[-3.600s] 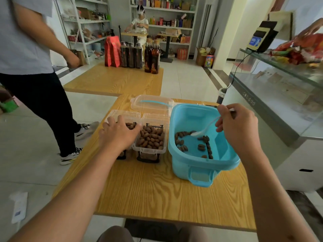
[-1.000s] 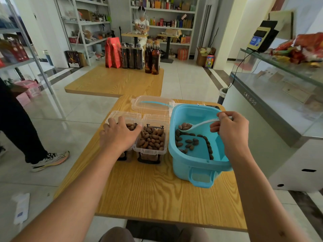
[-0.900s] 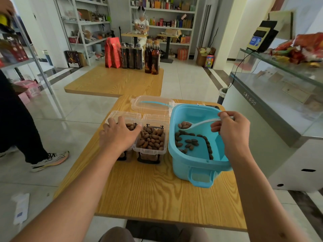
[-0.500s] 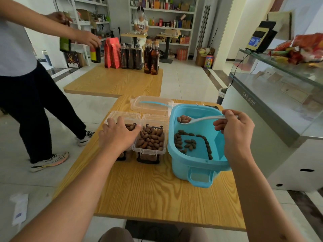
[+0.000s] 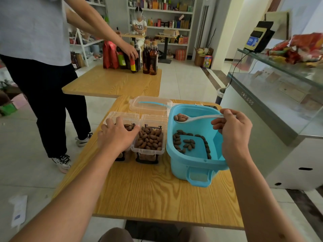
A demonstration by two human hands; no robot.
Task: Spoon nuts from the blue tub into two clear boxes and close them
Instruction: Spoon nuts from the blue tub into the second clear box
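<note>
Brown nuts ride level in a white plastic spoon pinched by right-hand fingers above the blue plastic tub. Left hand rests spread on the clear box left of the tub, likely steadying it.

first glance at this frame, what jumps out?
The blue tub at the table's right, a thin scatter of nuts on its floor, with the right hand holding a white spoon loaded with nuts above it. Left of the tub stand two clear boxes: the nearer box is heaped full and open, the left hand rests on the other.
</note>
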